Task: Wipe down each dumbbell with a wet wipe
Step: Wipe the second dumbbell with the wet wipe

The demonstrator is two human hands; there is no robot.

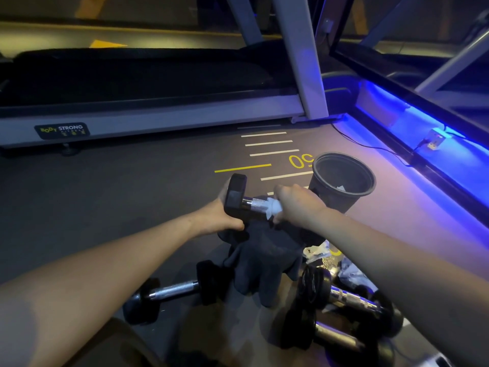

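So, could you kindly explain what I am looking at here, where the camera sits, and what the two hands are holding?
No machine here: a person wears a camera on the head, looking down at their own arms. The left hand grips one end of a black hex dumbbell. The right hand wraps a white wet wipe around its metal handle. On the gym floor lie a dark cloth, three more dumbbells, for example this one, and a black bin. A treadmill stands behind.
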